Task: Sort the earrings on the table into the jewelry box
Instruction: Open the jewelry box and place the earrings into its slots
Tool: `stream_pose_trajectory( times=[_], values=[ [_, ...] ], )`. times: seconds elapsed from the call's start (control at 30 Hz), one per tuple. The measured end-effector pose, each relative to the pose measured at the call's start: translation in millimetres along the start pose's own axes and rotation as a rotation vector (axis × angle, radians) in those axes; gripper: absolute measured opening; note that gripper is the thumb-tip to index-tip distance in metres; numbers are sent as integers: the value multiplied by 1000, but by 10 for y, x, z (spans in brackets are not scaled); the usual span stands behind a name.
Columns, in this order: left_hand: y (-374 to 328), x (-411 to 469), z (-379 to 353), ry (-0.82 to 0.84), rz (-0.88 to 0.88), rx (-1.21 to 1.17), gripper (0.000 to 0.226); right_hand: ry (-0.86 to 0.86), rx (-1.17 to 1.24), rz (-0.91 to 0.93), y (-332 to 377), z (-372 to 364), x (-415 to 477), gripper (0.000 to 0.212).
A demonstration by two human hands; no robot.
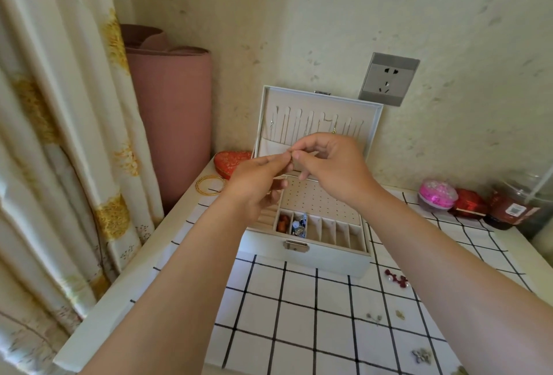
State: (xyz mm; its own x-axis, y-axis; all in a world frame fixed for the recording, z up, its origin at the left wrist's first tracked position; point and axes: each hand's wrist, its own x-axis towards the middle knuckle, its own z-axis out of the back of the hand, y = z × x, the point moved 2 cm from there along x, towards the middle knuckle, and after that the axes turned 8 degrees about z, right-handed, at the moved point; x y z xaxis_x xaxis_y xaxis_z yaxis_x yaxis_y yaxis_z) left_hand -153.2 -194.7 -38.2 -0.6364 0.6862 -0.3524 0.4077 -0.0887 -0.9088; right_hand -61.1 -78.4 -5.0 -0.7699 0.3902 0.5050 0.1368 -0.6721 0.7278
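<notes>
Earring [291,159] pinched tightly between left hand [257,178] and right hand [332,165] sits above the open jewelry box [299,258] by the back edge of the table [299,329], with loose earrings [396,280] scattered toward its right edge.

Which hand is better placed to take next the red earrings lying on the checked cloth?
Probably the right hand. The red earrings lie right of the jewelry box, on that arm's side; the left hand would have to cross over the box. Both pinch a small earring.
</notes>
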Motion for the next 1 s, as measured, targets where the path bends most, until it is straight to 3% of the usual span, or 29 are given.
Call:
stream_pose_trajectory(
  times=[0.17, 0.3, 0.47, 0.63, 0.83, 1.0],
  values=[
    [40, 33, -97, 138, 137, -134, 10, 4, -53, 50, -58, 70, -24, 9],
    [35, 7, -112, 149, 100, -200, 12, 21, 37, 0, -10, 99, -18, 10],
    [11, -29, -61, 82, 14, -67, 10, 38, -18, -88, -17, 110, -13, 12],
    [-26, -73, -1, 0, -46, 99, 15, 104, 30, -55, 24, 125, -26, 22],
    [-56, -53, 77, -3, -97, 213, 14, 91, -1, -42, -47, 117, -21, 13],
    [-20, -27, 82, -104, -145, 263, 10, 116, -131, 16, -46, 18, -55, 28]
  ],
)
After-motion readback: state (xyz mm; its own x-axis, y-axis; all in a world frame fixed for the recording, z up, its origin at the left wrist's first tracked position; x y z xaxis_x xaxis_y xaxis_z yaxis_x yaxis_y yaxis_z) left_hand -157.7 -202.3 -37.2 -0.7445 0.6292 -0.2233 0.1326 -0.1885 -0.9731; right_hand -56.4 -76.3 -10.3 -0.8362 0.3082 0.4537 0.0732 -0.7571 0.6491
